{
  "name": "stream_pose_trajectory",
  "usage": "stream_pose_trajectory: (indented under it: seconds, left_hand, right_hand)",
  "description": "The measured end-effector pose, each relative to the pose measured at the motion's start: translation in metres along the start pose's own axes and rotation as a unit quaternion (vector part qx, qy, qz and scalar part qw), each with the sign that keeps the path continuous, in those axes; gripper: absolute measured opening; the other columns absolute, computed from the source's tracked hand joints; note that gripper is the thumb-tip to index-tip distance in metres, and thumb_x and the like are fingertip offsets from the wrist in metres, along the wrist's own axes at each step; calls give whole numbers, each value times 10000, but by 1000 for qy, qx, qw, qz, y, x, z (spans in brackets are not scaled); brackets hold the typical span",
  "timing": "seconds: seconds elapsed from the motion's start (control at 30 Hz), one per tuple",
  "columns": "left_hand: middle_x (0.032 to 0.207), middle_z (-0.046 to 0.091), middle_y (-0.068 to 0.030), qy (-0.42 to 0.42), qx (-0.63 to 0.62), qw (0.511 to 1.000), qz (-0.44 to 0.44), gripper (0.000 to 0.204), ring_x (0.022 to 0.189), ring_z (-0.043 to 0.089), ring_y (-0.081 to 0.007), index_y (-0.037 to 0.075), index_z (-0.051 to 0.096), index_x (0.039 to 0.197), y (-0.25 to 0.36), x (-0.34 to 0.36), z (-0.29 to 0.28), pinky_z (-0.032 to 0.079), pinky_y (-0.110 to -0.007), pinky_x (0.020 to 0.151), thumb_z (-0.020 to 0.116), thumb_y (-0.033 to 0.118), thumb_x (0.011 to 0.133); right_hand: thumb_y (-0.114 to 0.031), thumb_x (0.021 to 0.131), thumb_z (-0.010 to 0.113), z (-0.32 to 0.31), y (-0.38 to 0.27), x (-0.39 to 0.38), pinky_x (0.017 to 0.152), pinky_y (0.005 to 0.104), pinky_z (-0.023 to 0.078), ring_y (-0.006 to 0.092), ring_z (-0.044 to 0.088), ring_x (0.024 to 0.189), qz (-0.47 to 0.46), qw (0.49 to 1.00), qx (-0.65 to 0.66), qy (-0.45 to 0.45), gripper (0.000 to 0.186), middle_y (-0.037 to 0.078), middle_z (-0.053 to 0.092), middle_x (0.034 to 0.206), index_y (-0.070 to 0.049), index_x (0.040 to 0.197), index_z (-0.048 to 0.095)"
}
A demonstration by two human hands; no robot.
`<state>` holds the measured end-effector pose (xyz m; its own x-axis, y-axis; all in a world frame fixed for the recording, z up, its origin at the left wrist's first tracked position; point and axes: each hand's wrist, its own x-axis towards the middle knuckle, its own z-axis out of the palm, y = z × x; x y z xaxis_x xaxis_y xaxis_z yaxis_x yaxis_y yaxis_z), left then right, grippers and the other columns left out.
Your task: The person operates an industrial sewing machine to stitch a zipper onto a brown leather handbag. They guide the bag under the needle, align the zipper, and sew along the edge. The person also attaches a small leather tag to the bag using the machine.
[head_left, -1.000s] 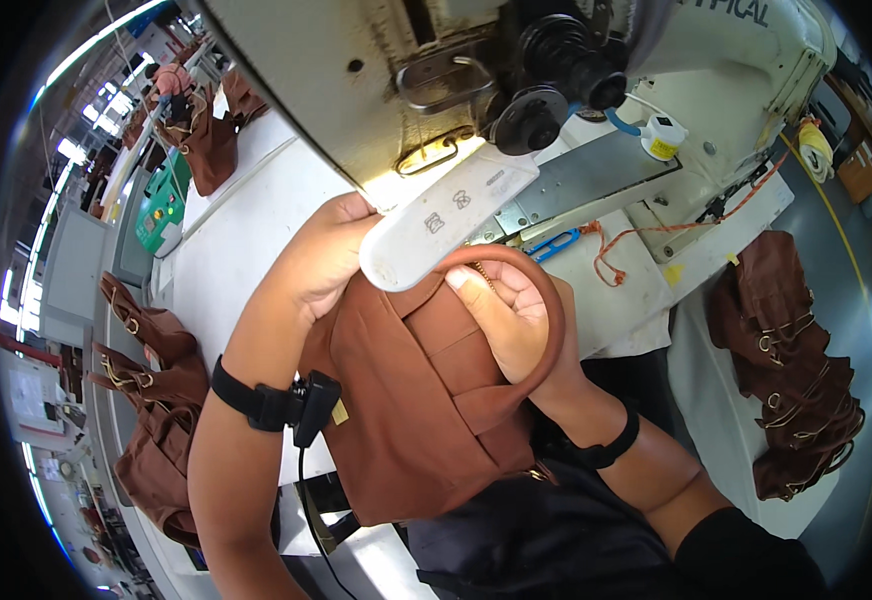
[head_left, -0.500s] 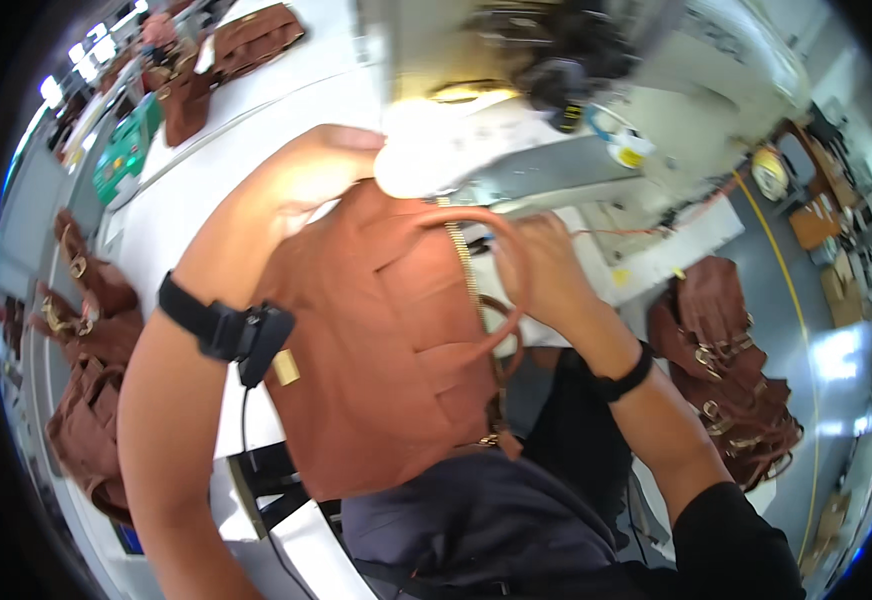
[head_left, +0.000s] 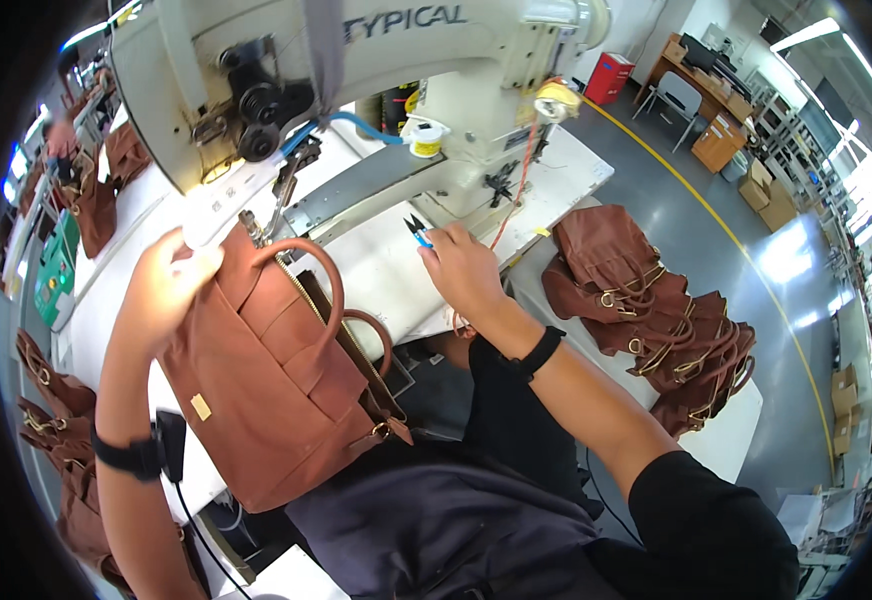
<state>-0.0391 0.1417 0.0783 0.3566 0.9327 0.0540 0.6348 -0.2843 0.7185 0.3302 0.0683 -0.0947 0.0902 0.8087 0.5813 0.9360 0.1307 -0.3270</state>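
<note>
The brown leather handbag [head_left: 276, 390] hangs off the sewing machine's [head_left: 376, 90] narrow arm and slopes down into my lap, its zipper open and both handles [head_left: 331, 290] arching up. My left hand [head_left: 166, 285] clamps its top corner, fingers wrapped over the edge against the arm's white end. My right hand [head_left: 461, 270] is off the bag, on the white table [head_left: 576, 170], fingers pinched shut on small blue-handled thread snips [head_left: 418, 232]. I judge the bag soft and floppy, moderately heavy with its metal fittings, so it would sag unless held at the stiffer zipper rim or handles. More brown bags are piled to my right [head_left: 656, 310] and left [head_left: 56, 430].
</note>
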Motion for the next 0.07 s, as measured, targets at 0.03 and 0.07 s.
stream_pose_trajectory:
  seconds: [0.03, 0.07]
  left_hand:
    - [1213, 712, -89, 15, 63, 998, 13, 373, 1124, 621, -124, 61, 688, 1229, 14, -19, -5, 476, -307, 955, 752, 300, 951]
    - [1213, 712, -89, 13, 66, 998, 21, 373, 1124, 621, -124, 61, 688, 1229, 20, -15, -4, 476, -307, 955, 752, 300, 951]
  right_hand:
    - [-234, 918, 742, 1, 7, -1, 740, 463, 586, 343, 702, 857, 13, 1000, -4, 1, 228, 114, 642, 1011, -77, 1078, 698]
    - [-256, 907, 755, 4, 11, -2, 752, 454, 590, 346, 707, 867, 13, 1000, -16, -2, 251, 117, 642, 1025, -92, 1089, 700]
